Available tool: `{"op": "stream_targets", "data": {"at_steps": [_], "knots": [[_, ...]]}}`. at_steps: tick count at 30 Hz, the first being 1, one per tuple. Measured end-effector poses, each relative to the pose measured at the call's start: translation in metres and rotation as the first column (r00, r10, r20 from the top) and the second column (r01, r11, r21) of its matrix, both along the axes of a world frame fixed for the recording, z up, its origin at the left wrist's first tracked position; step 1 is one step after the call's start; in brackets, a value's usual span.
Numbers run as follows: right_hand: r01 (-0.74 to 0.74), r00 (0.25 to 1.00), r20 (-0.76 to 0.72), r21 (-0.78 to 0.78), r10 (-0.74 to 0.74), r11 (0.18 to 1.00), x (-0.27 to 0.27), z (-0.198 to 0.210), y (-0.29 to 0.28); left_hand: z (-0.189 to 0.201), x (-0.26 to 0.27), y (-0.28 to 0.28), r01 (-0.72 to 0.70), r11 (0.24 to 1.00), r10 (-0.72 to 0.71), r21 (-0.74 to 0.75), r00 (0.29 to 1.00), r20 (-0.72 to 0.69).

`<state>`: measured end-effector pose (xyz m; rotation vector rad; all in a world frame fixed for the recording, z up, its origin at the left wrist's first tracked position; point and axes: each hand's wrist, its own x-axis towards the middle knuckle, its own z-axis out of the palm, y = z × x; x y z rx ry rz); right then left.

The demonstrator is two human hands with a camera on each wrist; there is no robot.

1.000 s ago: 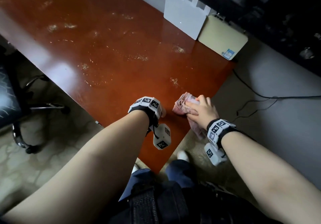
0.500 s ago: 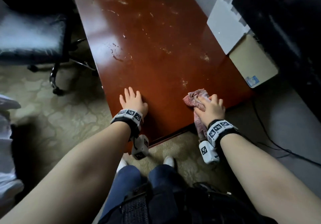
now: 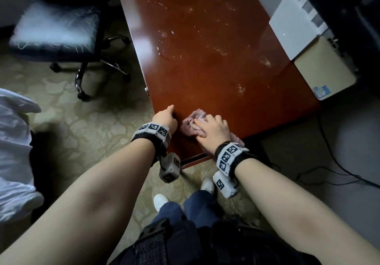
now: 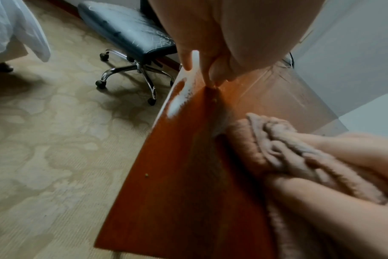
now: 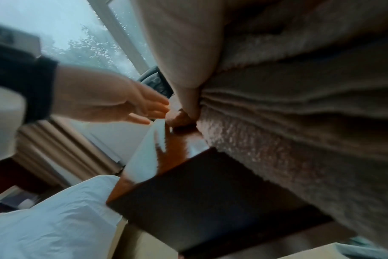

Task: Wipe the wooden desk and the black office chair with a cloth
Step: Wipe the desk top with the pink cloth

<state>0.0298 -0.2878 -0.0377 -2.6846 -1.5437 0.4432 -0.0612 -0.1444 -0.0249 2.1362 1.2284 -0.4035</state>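
Pressing the cloth [image 3: 192, 124] down with your right hand [image 3: 212, 132], you have slid it leftward along the near end of the counter [image 3: 216, 69]; half a second ago it sat nearer the right corner, now it is around 6 o'clock on the counter top, just beside your left hand [image 3: 165, 118]. Right fingers [image 3: 207, 118] lie spread over the bunched cloth with the thumb tucked into its folds, so it is held and pushed at once; a tail of it hangs over the near edge. Your left hand has changed too: it lay flat on the top with fingers fanned, now it is at the 7 o'clock corner, fingertips on the surface in the left wrist view, holding nothing. Whether they are curled or straight is unclear: the head view hides them, and the right wrist view shows them fairly straight.

Judgement: first pass across the near strip is under way, desk barely started.

Farther out, from 12 to 2 o'clock, pale smears and crumbs [image 3: 216, 47] are untouched. White box [image 3: 296, 24] and beige pad [image 3: 324, 67] sit at the 2 o'clock edge; you will need to wipe around them. Office chair [image 3: 57, 30] stands at 10 o'clock on the carpet, well apart, dusty pale patch on the seat, not yet wiped.
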Motion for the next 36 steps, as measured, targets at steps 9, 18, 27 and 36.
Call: {"op": "stream_targets", "data": {"at_steps": [9,18,27,36], "knots": [[-0.368,0.93,-0.04,-0.102,0.366,0.924,-0.023,-0.006,-0.006,-0.002,-0.001,0.019,-0.053,0.999,0.052,0.007,0.997,0.049],[-0.091,0.994,0.047,-0.08,0.095,0.993,0.069,-0.009,0.019,-0.003,0.044,0.019,-0.012,0.999,0.01,0.051,0.999,0.035],[0.231,0.966,0.129,-0.028,-0.225,0.973,0.204,-0.011,0.028,-0.011,0.099,0.008,0.077,0.994,-0.065,0.072,0.985,-0.16],[0.26,0.963,0.082,-0.044,-0.256,0.964,0.195,-0.006,0.032,-0.013,0.104,-0.009,0.081,0.997,-0.083,-0.018,0.961,-0.264]]}}
